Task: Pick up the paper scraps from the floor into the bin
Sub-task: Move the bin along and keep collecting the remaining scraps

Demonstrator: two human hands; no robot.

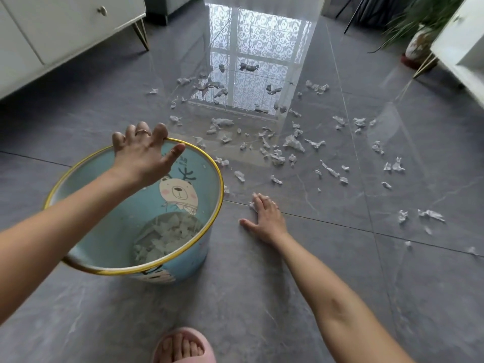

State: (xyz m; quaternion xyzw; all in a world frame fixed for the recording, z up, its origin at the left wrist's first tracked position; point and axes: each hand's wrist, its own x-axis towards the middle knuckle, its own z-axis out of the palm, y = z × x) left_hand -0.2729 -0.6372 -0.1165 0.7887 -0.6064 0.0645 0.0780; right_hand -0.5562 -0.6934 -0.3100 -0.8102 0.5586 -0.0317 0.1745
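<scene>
A light blue bin (86, 205) with a gold rim and a bear picture stands on the grey tile floor at lower left, with several paper scraps (167, 234) lying in its bottom. My left hand (142, 153) grips the bin's far rim, fingers curled over the outside and thumb inside. To the right of the bin my right hand (267, 218) lies on the floor with its fingers stretched out, fingertips touching a small white scrap (252, 205). Many more white paper scraps (293, 144) are scattered over the floor ahead.
A white cabinet (52, 30) on thin gold legs stands at the back left. Another white unit (463, 48) and a potted plant (421, 40) are at the back right. My foot in a pink slipper (183, 347) is at the bottom edge.
</scene>
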